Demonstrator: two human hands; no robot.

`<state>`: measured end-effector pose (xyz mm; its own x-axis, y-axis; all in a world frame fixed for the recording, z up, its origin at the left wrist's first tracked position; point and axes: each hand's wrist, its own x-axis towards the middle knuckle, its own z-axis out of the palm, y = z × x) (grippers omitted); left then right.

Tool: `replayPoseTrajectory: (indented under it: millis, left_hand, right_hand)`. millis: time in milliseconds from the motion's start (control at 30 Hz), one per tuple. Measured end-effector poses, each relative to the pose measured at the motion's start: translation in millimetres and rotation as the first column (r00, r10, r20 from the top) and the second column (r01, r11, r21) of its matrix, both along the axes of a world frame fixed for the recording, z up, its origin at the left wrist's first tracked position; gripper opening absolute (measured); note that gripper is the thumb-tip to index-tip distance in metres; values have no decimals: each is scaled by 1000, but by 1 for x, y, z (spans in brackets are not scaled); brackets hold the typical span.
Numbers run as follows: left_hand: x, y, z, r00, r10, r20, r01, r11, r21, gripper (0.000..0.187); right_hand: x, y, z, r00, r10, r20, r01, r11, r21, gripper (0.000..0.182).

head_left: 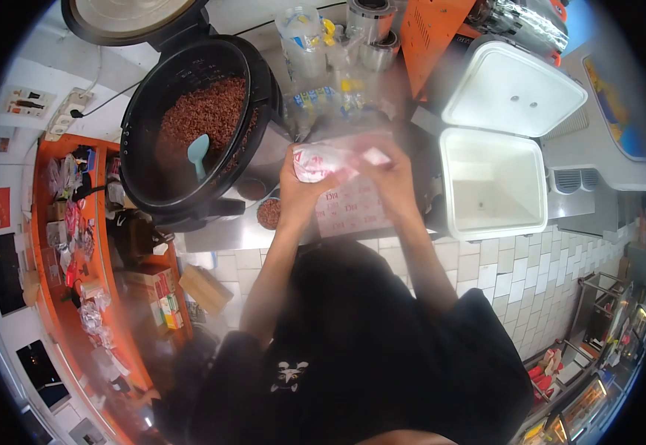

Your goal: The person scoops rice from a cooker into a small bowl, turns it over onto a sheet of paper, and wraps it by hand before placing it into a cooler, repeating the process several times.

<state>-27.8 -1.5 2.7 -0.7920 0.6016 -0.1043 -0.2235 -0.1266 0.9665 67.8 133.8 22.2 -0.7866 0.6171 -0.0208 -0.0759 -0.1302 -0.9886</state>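
Note:
Both of my hands are at a paper-wrapped packet (314,165), white with red print, held above the counter. My left hand (298,187) has its fingers wrapped round the packet's left end. On the other side, my right hand (395,180) pinches the twisted or folded right end of the wrapping paper. What the packet contains is hidden. Under my hands lie pinkish sheets of printed wrapping paper (350,213). Left of them stands a small bowl of reddish-brown rice (269,213).
A large open cooker (139,174) at left holds reddish-brown rice (208,111) and a light blue paddle (199,150). To the right is a white box (450,189) with its lid (516,85) raised. Plastic cups (300,41) and metal containers (371,22) stand behind.

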Motion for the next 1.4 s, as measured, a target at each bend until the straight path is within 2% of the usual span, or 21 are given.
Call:
replayPoseTrajectory:
  millis: [33,100,167,233,300,333,400,467,500,567,600,667,733,833,867,967,1033,1167,1267,1333,1400]
  left_hand:
    - [3,-1,6,1000,-6,-16,6,1000,13,63]
    - [6,-6,11,991,-101,-87,101,995,-2,68]
    - [10,-9,29,878,-408,-250,391,913,-116,73]
    - [12,-6,36,862,-433,-265,403,901,-163,79]
    - [20,1,43,752,-353,-556,351,929,-115,83]
    - [27,-2,41,835,-423,-351,420,903,-87,86]
    - [37,-4,26,875,-382,-298,371,924,-96,90]
    - [45,0,19,905,-357,-231,340,934,-111,93]
    - [46,4,18,929,-289,-232,288,957,-38,99]
    - [48,18,21,935,-202,-293,218,976,22,99]
    - [53,31,33,968,-211,-139,228,967,117,98]
    - [63,53,37,964,-262,42,249,947,205,100]
    - [69,75,31,872,-366,-325,416,904,98,98]
    - [77,101,54,751,-399,-527,384,912,-143,103]
    - [83,105,60,726,-416,-547,365,908,-207,93]
    - [89,113,4,812,-497,-306,445,867,-225,81]
    - [94,108,-15,808,-491,-325,428,869,-249,64]
    - [97,100,-21,794,-575,-200,496,801,-334,54]
    - [93,95,-24,810,-559,-176,484,808,-335,49]
    - [89,91,-26,784,-589,-195,502,788,-357,45]
    - [86,86,-27,780,-597,-189,508,780,-366,45]
  right_hand:
    - [2,-5,-4,1000,-6,-5,6,1000,2,16]
    - [3,-25,-15,971,-142,-194,-32,724,-689,25]
    - [9,-44,8,982,-166,-87,56,700,-712,38]
    - [8,-51,20,943,-170,-286,-63,753,-655,47]
    - [10,-46,0,951,-107,-291,-113,754,-647,59]
    - [8,-42,-8,945,-37,-324,-206,702,-682,62]
    - [5,-34,-10,933,3,-360,-278,644,-713,65]
    - [9,-26,0,983,28,-180,-116,861,-496,71]
    - [18,-14,4,985,-13,-172,-76,862,-502,71]
    - [46,17,20,983,115,-143,-102,990,98,62]
    - [59,23,40,990,136,-38,-117,939,323,60]
    - [76,38,49,997,69,30,-75,953,292,62]
    - [91,74,59,987,115,113,-133,978,162,66]
    - [122,157,61,931,125,343,-176,977,120,61]
    - [132,182,62,891,191,413,-254,962,103,46]
    - [153,248,-4,718,331,613,-377,925,-58,75]
    - [172,293,-107,505,249,827,-451,892,7,83]
    - [166,302,-175,422,332,844,-440,888,-129,89]
    - [151,285,-187,553,343,759,-371,917,-144,91]
    - [146,272,-177,347,97,933,-260,966,-4,92]
    - [144,262,-140,336,123,934,-209,976,-53,89]
